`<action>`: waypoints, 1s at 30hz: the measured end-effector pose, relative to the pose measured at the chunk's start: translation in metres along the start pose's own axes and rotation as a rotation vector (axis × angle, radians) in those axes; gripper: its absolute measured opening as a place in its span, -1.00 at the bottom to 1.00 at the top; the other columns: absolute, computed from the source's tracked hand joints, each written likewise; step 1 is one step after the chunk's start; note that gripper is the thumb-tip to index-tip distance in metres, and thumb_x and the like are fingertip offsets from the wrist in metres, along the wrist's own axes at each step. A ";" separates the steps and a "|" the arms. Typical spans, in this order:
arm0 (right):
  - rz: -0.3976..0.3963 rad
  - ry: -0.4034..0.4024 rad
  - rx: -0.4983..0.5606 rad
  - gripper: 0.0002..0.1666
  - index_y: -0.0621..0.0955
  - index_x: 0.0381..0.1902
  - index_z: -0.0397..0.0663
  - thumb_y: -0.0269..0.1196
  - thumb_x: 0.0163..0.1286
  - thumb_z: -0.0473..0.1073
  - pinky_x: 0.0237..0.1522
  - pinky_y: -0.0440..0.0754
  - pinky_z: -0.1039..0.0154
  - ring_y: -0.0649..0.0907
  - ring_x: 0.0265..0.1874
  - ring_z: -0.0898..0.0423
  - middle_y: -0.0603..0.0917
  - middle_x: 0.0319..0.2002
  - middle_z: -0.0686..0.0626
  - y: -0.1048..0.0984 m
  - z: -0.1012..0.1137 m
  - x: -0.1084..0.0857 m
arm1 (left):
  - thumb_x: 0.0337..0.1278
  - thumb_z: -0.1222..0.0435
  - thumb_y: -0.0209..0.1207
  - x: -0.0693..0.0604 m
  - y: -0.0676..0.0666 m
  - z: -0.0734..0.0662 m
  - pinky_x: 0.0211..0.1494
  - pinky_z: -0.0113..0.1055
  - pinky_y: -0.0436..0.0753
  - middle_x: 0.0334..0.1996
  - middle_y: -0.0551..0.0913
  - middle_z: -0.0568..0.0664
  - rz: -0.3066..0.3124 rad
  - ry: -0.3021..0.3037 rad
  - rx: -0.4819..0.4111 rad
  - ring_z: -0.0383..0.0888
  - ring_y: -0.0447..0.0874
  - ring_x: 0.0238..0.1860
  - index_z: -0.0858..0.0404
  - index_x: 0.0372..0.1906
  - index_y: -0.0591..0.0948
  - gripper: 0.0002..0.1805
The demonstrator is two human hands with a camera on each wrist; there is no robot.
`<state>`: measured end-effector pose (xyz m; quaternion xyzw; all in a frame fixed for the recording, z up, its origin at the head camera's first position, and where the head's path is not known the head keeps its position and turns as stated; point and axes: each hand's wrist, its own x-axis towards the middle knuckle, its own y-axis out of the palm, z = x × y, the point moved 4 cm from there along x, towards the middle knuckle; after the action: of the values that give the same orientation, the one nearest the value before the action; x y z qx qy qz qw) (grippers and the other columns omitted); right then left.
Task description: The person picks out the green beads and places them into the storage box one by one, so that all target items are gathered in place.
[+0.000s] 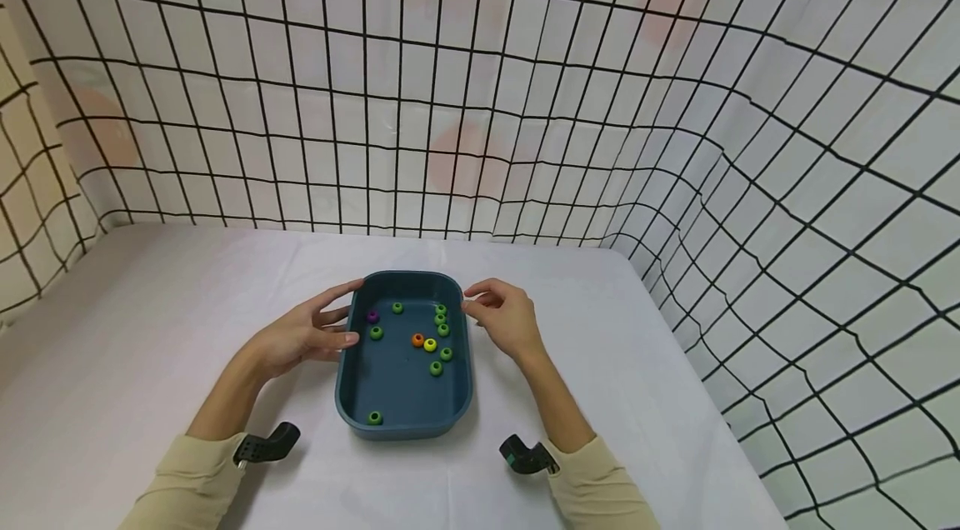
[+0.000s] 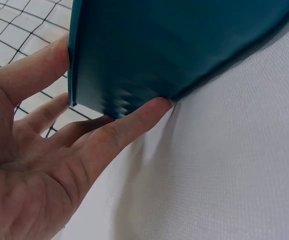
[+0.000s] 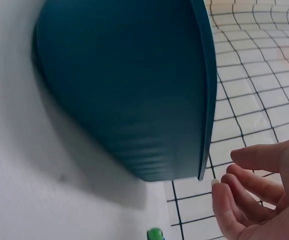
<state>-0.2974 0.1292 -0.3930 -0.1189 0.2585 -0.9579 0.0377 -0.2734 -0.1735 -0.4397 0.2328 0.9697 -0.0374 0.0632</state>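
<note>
A blue rectangular tray (image 1: 405, 429) with rounded corners sits on the white-covered table. Inside it lie several green beads (image 1: 436, 368), a purple bead (image 1: 372, 317), an orange bead (image 1: 417, 340) and a yellow bead (image 1: 430, 345). My left hand (image 1: 296, 338) holds the tray's left side, thumb at the rim and fingers spread along the outer wall. Beside the right rim is my right hand (image 1: 506, 317), its fingers loosely bent and apart from the tray in the right wrist view, with nothing visible between them. Outside the tray, a green bead (image 3: 155, 233) shows near that hand.
A white cloth (image 1: 615, 397) covers the table. Black grid netting (image 1: 420, 105) stands along the back and right side, with more at the left. Black wrist-worn devices (image 1: 267, 443) jut inward from both sleeves.
</note>
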 end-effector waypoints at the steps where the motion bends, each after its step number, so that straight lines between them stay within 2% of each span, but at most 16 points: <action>1: 0.002 0.006 -0.005 -0.79 0.75 -0.11 -0.11 0.38 0.34 -0.17 -0.28 0.76 0.22 0.78 -0.25 -0.14 0.77 -0.30 -0.09 -0.002 -0.002 0.001 | 0.28 0.38 0.30 0.000 0.000 0.001 0.23 0.18 0.60 0.61 -0.14 0.39 -0.001 -0.001 -0.001 0.44 0.19 0.49 -0.04 0.66 -0.06 0.03; 7: 0.027 0.037 -0.059 -0.74 0.74 -0.05 -0.14 0.39 0.33 -0.17 -0.27 0.75 0.22 0.79 -0.25 -0.20 0.79 -0.27 -0.13 -0.013 -0.011 0.011 | 0.28 0.37 0.30 0.000 0.001 0.002 0.24 0.20 0.58 0.62 -0.16 0.39 -0.009 -0.003 0.000 0.45 0.14 0.50 -0.06 0.66 -0.05 0.02; 12: 0.033 0.053 -0.159 -0.75 0.74 -0.06 -0.13 0.39 0.31 -0.19 -0.30 0.67 0.24 0.77 -0.28 -0.06 0.79 -0.25 -0.13 -0.022 -0.019 0.022 | 0.28 0.36 0.30 0.000 0.001 0.004 0.25 0.20 0.58 0.62 -0.19 0.38 -0.017 -0.014 -0.001 0.45 0.11 0.52 -0.07 0.66 -0.06 0.03; 16: 0.045 0.119 -0.223 -0.71 0.73 -0.04 -0.12 0.41 0.29 -0.16 -0.33 0.60 0.26 0.72 -0.28 0.02 0.77 -0.21 -0.12 -0.029 -0.032 0.031 | 0.29 0.37 0.29 0.000 0.000 0.004 0.26 0.21 0.57 0.62 -0.21 0.38 -0.007 -0.011 -0.002 0.45 0.10 0.52 -0.07 0.66 -0.07 0.02; 22: 0.096 0.221 -0.226 -0.69 0.71 -0.05 -0.11 0.45 0.25 -0.17 -0.37 0.63 0.27 0.73 -0.30 -0.03 0.75 -0.15 -0.15 -0.032 -0.052 0.040 | 0.30 0.37 0.28 0.001 0.000 0.002 0.25 0.20 0.57 0.62 -0.21 0.37 -0.002 -0.005 0.002 0.44 0.07 0.53 -0.06 0.66 -0.07 0.02; 30: 0.134 0.262 -0.217 -0.74 0.71 -0.13 -0.16 0.45 0.22 -0.26 -0.33 0.68 0.29 0.70 -0.36 0.07 0.75 -0.17 -0.14 -0.027 -0.067 0.043 | 0.30 0.38 0.28 0.000 -0.001 0.002 0.25 0.19 0.58 0.62 -0.20 0.37 -0.004 0.004 0.000 0.44 0.08 0.53 -0.05 0.66 -0.06 0.01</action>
<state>-0.3557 0.1796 -0.4265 0.0208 0.3706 -0.9270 0.0545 -0.2732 -0.1747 -0.4412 0.2311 0.9703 -0.0373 0.0612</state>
